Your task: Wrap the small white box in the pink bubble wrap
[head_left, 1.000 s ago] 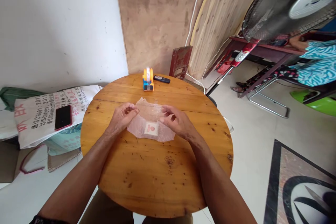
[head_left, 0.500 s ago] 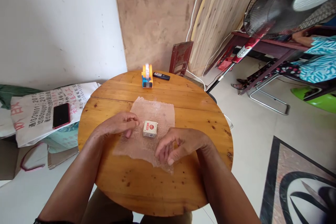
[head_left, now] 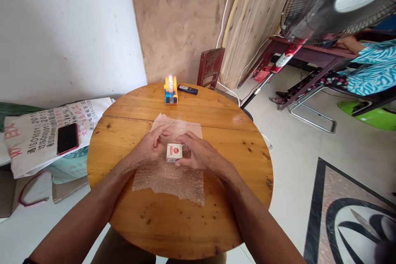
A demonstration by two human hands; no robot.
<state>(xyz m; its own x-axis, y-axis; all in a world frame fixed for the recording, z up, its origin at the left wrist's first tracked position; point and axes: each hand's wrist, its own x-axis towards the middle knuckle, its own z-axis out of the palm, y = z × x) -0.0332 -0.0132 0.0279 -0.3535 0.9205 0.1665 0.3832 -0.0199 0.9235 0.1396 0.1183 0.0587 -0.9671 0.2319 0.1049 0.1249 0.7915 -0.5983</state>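
A small white box with red print (head_left: 174,153) sits on a sheet of bubble wrap (head_left: 173,181), which lies flat on the round wooden table (head_left: 148,222). Just left of the box is my left hand (head_left: 152,145), its fingers curved and apart, holding nothing. My right hand (head_left: 199,152) is at the box's right side, thumb near the lower right corner and fingers behind the upper right. Its thumb and fingers are spread; whether they touch the box is hard to tell.
An orange and blue tape dispenser (head_left: 170,90) and a dark remote-like object (head_left: 188,89) stand at the table's far edge. A phone (head_left: 67,138) lies on sacks at left. Beyond are a chair (head_left: 210,67), a fan (head_left: 337,4) and a seated person (head_left: 375,68).
My right hand has moved up and left to the box's right side. My left hand has shifted slightly right, closer to the box. The view has turned a little.
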